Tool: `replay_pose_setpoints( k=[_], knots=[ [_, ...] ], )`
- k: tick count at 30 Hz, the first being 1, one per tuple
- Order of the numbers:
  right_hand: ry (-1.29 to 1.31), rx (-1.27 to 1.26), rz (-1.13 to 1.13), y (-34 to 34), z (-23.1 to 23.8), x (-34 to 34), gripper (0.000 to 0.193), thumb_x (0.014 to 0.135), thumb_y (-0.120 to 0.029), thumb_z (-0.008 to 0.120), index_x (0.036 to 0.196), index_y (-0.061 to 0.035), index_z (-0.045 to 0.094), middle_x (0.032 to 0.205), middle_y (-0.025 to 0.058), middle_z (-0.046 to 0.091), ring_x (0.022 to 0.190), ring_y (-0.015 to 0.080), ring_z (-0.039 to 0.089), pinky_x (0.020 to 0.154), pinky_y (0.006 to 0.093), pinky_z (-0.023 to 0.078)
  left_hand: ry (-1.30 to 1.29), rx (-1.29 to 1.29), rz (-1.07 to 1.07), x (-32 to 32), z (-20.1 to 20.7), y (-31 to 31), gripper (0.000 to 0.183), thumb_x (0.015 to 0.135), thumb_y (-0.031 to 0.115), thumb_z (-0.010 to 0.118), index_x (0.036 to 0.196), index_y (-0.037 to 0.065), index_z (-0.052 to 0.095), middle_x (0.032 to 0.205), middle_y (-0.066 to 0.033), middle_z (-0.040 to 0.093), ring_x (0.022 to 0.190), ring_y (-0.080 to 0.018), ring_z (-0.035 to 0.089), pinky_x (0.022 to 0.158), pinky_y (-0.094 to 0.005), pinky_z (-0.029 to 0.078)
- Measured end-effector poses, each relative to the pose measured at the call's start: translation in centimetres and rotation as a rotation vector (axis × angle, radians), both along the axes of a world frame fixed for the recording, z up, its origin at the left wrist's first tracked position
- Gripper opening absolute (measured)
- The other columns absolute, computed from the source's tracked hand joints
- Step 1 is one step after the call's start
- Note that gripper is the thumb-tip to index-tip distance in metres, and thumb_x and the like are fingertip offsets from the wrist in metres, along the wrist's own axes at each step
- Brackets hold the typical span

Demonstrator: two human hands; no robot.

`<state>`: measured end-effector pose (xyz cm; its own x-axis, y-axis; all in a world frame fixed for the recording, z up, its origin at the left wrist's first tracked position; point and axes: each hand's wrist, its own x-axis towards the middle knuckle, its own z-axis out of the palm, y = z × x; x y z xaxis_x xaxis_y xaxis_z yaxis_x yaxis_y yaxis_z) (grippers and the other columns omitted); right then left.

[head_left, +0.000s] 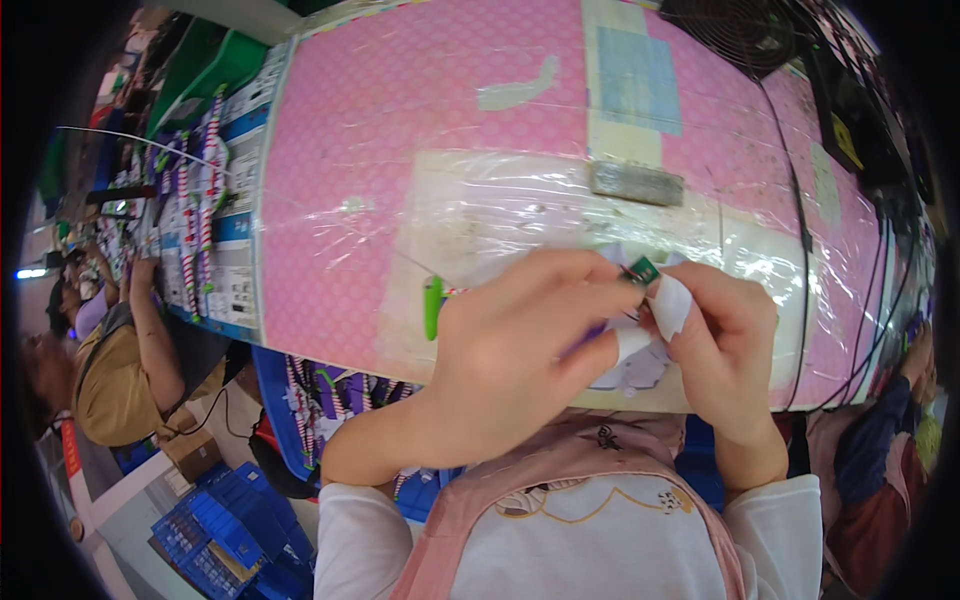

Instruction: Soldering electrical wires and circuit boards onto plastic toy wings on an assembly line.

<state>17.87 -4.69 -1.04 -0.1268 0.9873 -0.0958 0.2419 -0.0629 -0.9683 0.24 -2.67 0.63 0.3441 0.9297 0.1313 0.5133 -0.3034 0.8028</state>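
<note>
I count one green handle [433,308] at ten o'clock from the left hand [520,350]; at its two o'clock, one board [643,270], partly hidden by bent fingers. Whether left or right hand [728,335] grips it, I can't tell.

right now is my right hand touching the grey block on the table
Apart. The head view shows a strip of tabletop between the right hand and the grey block.

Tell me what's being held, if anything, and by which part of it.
A small green rectangular circuit board, apparently pinched near its lower-left edge by the left hand; whether the right hand grips it is unclear.
</note>
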Motion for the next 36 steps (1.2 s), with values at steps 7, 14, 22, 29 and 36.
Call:
replay_pose_setpoints(
  k=[7,14,22,29,36],
  knots=[
    [0.205,-0.264,-0.036,0.7,0.9,-0.7,0.021,0.091,-0.015,0.047,0.079,0.0008,0.055,0.059,0.0032,0.051,0.051,0.0096,0.045,0.047,0.0231,0.036,0.162,0.547,-0.113,0.3,-0.9,-0.3,0.033,0.061,-0.007,0.064,0.093,-0.003,0.062,0.084,-0.0141,0.061,0.067,-0.0232,0.061,0.056,-0.0287,0.050],
    [-0.454,0.054,-0.159,0.7,0.3,5.0,0.029,0.089,-0.020,0.049,0.073,0.0032,0.056,0.062,0.0110,0.050,0.054,0.0179,0.047,0.050,0.0303,0.037,-0.217,-0.199,0.018,-0.2,-0.7,1.1,0.011,0.071,-0.005,0.063,0.081,-0.003,0.061,0.073,-0.0072,0.059,0.056,-0.0077,0.052,0.047,-0.0202,0.039],
    [-0.029,-0.003,-0.381,-0.7,-2.0,3.8,0.007,0.077,-0.003,0.063,0.082,0.0015,0.064,0.067,0.0090,0.061,0.056,0.0125,0.055,0.051,0.0234,0.042,-0.439,-0.420,0.128,1.6,-1.4,0.9,0.011,0.076,-0.004,0.063,0.086,-0.004,0.061,0.065,0.0012,0.055,0.054,-0.0005,0.044,0.046,-0.0162,0.032],
    [0.135,-0.060,-0.157,-0.7,1.4,1.6,0.012,0.080,-0.004,0.063,0.090,0.0026,0.063,0.072,0.0078,0.065,0.062,0.0075,0.059,0.054,0.0206,0.046,-0.577,-0.519,0.204,1.2,-1.0,0.4,0.013,0.079,-0.003,0.060,0.092,-0.006,0.059,0.067,0.0009,0.055,0.055,0.0004,0.045,0.047,-0.0143,0.033],
    [0.044,-0.035,-0.148,-0.7,0.7,0.3,0.011,0.079,-0.003,0.062,0.089,0.0017,0.063,0.066,0.0047,0.063,0.056,0.0048,0.057,0.049,0.0196,0.045,-0.544,-0.478,0.151,1.1,-0.6,0.1,0.014,0.078,-0.003,0.061,0.092,-0.006,0.058,0.064,0.0035,0.052,0.052,0.0022,0.039,0.045,-0.0137,0.028]
  ],
)
